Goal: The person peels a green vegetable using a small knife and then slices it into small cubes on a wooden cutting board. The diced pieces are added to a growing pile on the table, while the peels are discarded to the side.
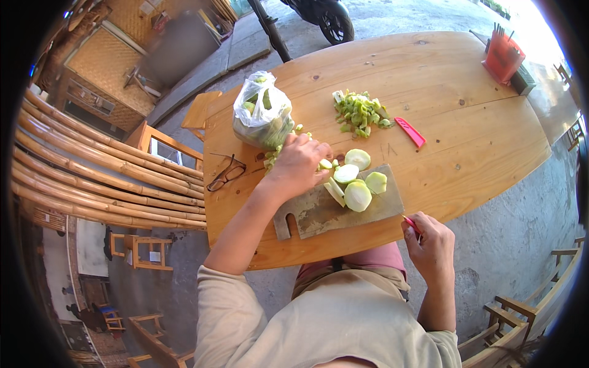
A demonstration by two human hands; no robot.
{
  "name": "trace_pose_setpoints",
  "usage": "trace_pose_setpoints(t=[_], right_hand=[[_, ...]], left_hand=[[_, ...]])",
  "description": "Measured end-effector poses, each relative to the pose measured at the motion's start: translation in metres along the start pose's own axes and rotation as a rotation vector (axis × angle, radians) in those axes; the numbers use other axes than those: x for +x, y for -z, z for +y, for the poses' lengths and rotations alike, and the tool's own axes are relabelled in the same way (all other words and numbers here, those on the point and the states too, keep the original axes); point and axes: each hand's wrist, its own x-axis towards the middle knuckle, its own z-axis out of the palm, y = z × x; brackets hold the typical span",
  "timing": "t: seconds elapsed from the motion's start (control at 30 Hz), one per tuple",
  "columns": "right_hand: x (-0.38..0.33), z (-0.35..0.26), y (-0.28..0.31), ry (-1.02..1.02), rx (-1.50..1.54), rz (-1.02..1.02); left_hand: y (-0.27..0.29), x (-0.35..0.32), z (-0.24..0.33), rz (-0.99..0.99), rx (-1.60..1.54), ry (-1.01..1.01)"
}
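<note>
My left hand reaches over the left end of the wooden cutting board, its curved fingers apart and low over small green chopped pieces. Its fingertips touch or nearly touch a pale piece; the palm side is hidden. Pale green round slices of a fruit or vegetable lie on the board, with one larger round at its far edge. Off the board's right corner, my right hand is closed around the pink handle of a small knife, its tip toward the board.
A plastic bag of green produce stands left, beside eyeglasses. Chopped green peelings and a slim pink plastic piece lie farther back. A red utensil holder occupies the far right. Bamboo rails border the table's left.
</note>
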Motion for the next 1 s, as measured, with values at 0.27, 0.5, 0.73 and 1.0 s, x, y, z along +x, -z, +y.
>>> trace_pose_setpoints(t=[0.27, 0.5, 0.73, 1.0], right_hand=[[0.001, -0.003, -0.012, 0.015, 0.111, -0.140], [0.000, -0.015, -0.040, 0.093, 0.112, -0.250], [-0.004, -0.018, -0.053, 0.103, 0.114, -0.279], [-0.003, -0.020, -0.055, 0.059, 0.156, -0.290]], left_hand=[[-0.003, -0.083, 0.055, 0.119, -0.500, 0.526], [-0.044, -0.106, 0.063, 0.423, -0.439, 0.561], [-0.048, -0.130, 0.076, 0.434, -0.293, 0.352], [-0.045, -0.122, 0.083, 0.476, -0.430, 0.578]])
